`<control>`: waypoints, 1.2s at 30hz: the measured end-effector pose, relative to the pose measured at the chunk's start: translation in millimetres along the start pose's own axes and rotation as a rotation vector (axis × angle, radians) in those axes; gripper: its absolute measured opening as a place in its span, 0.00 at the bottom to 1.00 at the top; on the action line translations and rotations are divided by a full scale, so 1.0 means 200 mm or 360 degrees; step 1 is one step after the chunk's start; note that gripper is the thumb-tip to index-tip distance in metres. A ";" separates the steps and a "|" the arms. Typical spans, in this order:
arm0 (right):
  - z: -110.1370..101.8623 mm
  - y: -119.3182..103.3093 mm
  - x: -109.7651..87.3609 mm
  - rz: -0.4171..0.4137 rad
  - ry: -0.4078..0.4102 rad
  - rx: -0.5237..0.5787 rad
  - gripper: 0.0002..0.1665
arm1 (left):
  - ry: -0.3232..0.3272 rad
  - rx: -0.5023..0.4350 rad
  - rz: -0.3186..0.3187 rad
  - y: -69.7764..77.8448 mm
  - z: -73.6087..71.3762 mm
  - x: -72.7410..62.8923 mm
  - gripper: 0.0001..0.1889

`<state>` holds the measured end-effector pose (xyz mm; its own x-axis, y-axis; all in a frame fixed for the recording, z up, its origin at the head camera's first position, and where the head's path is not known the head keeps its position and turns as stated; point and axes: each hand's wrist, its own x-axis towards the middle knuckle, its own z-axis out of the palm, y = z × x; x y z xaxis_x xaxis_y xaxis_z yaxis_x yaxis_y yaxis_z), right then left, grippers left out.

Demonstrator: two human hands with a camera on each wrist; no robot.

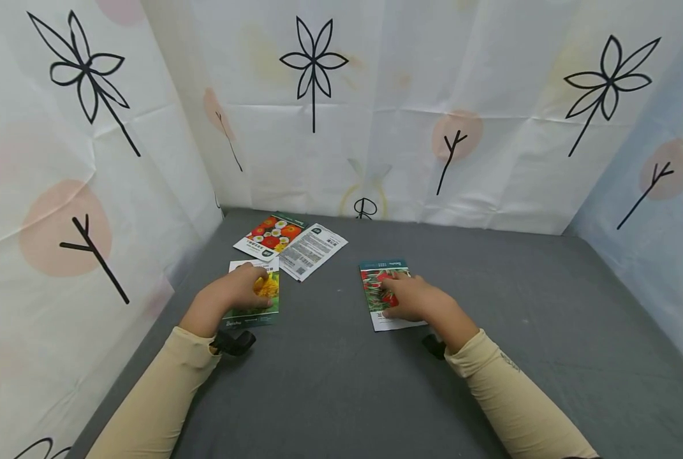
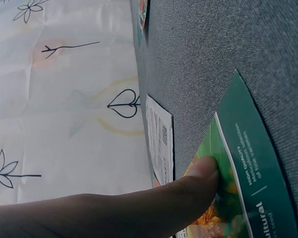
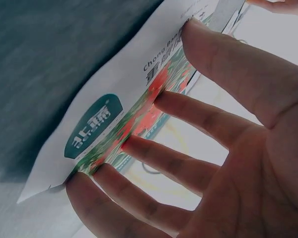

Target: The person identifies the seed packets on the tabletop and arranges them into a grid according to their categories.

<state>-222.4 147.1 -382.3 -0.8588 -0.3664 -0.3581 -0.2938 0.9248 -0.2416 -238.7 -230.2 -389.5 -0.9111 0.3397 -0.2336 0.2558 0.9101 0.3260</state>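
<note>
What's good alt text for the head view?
The left hand touches a yellow-flower packet and the right hand touches a red-flower packet on a gray table. Farther back on the left lie a red-and-white-flower packet and a printed white packet, before a patterned cloth.

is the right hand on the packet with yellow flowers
No, in the head view the right hand is on the red-flowered packet, and the left hand on the yellow-flowered packet.

Head view looks forward and down on hands (image 1: 236, 290) the wrist views show close up
</note>
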 end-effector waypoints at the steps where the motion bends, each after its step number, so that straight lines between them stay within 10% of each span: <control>1: 0.00 0.01 -0.01 0.0007 0.0002 0.0001 0.42 | 0.0001 0.0002 0.0004 0.00 0.00 0.00 0.34; 36: 0.00 0.29 -0.19 0.0192 0.0057 0.0005 0.44 | -0.0034 0.0001 0.0017 0.07 0.04 0.01 0.33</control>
<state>-207.7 214.5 -382.8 -0.9022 -0.2487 -0.3523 -0.1863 0.9615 -0.2018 -234.5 -215.9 -392.5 -0.9011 0.3547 -0.2495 0.2660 0.9065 0.3279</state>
